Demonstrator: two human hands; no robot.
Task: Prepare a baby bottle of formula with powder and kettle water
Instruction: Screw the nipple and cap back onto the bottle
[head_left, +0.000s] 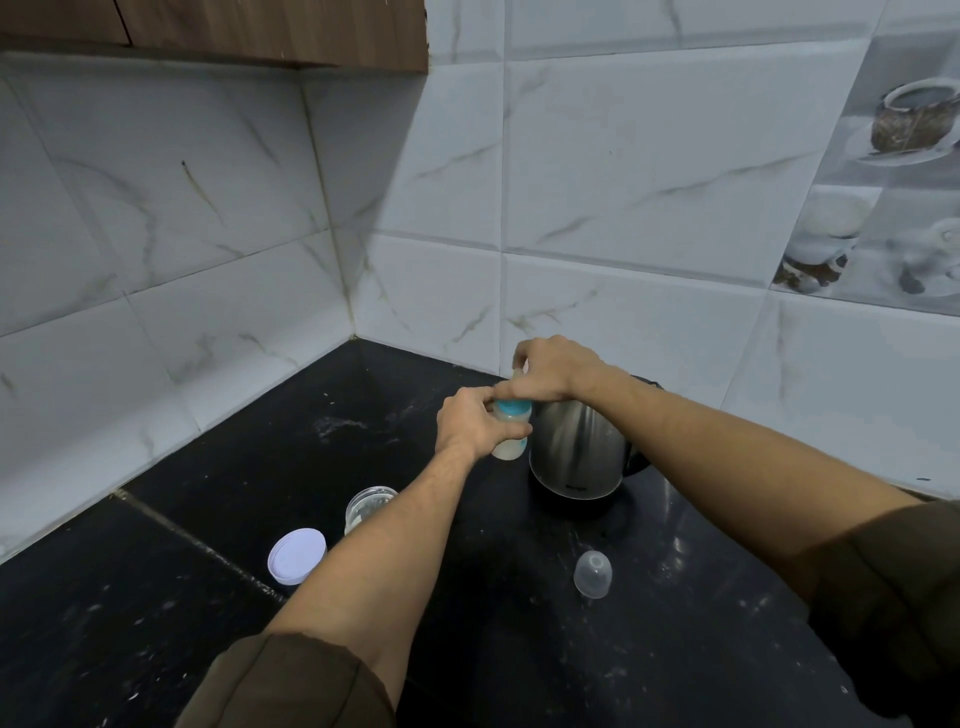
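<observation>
A small baby bottle (510, 448) with a blue collar and milky liquid inside stands or hangs just above the black counter, left of the steel kettle (576, 449). My left hand (470, 423) grips the bottle's body. My right hand (548, 369) is curled over its top, fingers around the teat and collar. An open glass jar of powder (366, 506) stands nearer me, partly hidden by my left forearm. Its white lid (297, 555) lies beside it. The bottle's clear cap (593, 574) lies on the counter to the right.
The black stone counter (182, 597) runs into a corner of white marble-look wall tiles (623, 208). A wooden cabinet (260, 31) hangs above at the left. The kettle sits on its dark base close to the back wall.
</observation>
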